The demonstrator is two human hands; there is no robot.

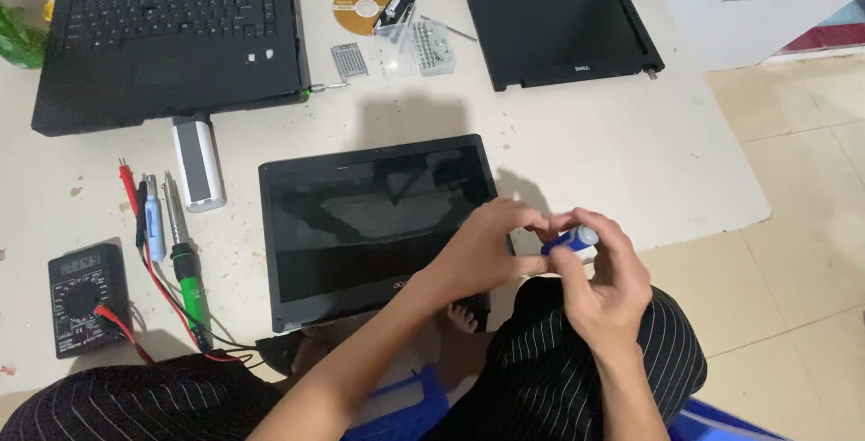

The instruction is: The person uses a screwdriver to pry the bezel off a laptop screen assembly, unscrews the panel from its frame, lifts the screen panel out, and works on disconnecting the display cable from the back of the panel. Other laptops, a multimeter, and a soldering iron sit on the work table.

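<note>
Both bare forearms rose from the lower edge of the view and converged just off the near right corner of the laptop screen panel [374, 225]; the left hand [482, 247] lay over that corner, wrist bent, fingers curled rightward; the right hand [604, 283] sat just beside it, further from the panel, back toward the camera, thumb and fingers pinched closed; the fingertips of the two hands met; the knees in striped trousers spread below the panel's near edge.
</note>
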